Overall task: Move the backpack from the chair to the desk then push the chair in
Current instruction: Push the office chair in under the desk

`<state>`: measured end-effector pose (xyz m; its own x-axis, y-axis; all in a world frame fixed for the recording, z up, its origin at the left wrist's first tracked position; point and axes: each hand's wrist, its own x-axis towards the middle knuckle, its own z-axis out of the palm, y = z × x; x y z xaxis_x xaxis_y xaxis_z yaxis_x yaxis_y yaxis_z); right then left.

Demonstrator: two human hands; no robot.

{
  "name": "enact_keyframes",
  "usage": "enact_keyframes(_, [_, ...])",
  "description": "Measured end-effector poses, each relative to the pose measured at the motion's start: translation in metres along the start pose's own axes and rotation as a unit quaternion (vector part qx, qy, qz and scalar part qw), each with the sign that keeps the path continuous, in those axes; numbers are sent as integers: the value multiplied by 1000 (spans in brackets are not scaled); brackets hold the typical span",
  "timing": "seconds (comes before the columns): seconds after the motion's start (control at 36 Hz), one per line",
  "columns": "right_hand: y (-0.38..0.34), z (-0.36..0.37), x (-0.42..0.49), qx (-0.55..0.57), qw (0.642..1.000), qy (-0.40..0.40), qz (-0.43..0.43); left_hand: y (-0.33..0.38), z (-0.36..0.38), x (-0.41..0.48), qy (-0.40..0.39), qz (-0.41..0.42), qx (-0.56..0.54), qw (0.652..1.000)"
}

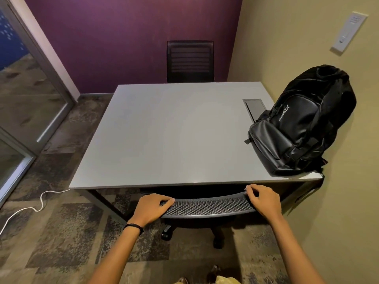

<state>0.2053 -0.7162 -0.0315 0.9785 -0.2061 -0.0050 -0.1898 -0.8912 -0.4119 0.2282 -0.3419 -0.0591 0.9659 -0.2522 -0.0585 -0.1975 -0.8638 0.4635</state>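
**Backpack on desk, both hands on chair back**

Black backpack standing upright on the grey desk, at about 3 o'clock from the desk's middle, in the near right corner, leaning against the beige wall. White lettering on its front pocket. Lower edge just beside the desk's near rim; a dark inset panel at 10 o'clock from the pack, partly hidden behind it.

Mesh-backed chair at 6 o'clock from the desk, seat tucked under the near edge, top rail just below the desktop rim. Castors and base visible on the patterned carpet beneath.

Left hand at the 9 o'clock end of the rail, palm down, fingers curled over the mesh edge, gripping. Dark band around that wrist. Right hand at the 3 o'clock end, likewise draped over the rail, fingers bent and closed around it, knuckles raised.

Second black chair at 12 o'clock, beyond the far edge, against the purple wall. White cable trailing across the carpet at 8 o'clock. Glass door at 10 o'clock. White wall plate at 1 o'clock, above the pack.
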Motion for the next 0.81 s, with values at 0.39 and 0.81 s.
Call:
enact_keyframes(0.39, [-6, -5, 22, -60, 975, -205, -66, -1, -4, 27, -210, 6, 19, 977])
enact_keyframes(0.81, [-42, 18, 46, 65, 958, -267, -81, 34, -10, 56, -318, -43, -43, 946])
